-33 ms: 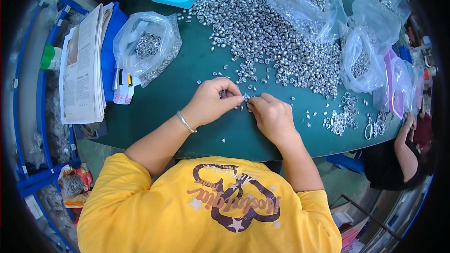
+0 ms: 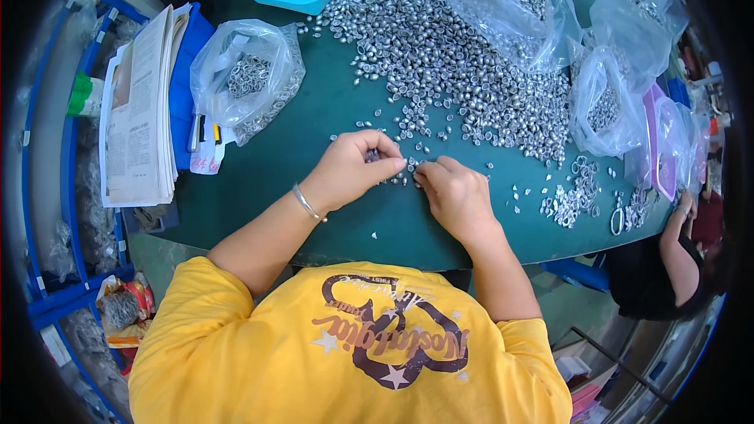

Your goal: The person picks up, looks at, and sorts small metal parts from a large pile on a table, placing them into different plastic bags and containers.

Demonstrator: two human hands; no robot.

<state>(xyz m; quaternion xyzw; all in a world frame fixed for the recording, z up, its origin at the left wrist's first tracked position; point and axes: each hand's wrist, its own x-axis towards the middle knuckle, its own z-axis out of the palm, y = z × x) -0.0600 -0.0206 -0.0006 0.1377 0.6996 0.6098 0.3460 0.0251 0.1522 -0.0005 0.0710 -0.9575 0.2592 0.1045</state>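
Above the near part of the green table, my left hand (image 2: pixel 355 168) is closed, thumb and forefinger pinched together, with a metal bangle at the wrist. Just right of it, my right hand (image 2: pixel 458 192) is closed too, its fingertips almost meeting the left ones. A small silver metal piece (image 2: pixel 411 164) shows between the two sets of fingertips; which hand grips it, if either, is too small to tell. Several more silver pieces lie under and beside my left fingers. Beyond my hands spreads a large heap of small, rounded, hollow silver pieces (image 2: pixel 440 55).
A blue basket (image 2: pixel 314 1) of metal parts stands at the back. Clear plastic bags (image 2: pixel 212 71) hold more parts, left and right. Silver rings and links (image 2: pixel 577 192) lie at the right. Newspapers (image 2: pixel 141 133) stand at the left. Another person's arm (image 2: pixel 677 247) reaches in at far right.
My left fingertips have drawn back very slightly to the left, showing a little more of the silver pieces beneath. My right hand stays in place.
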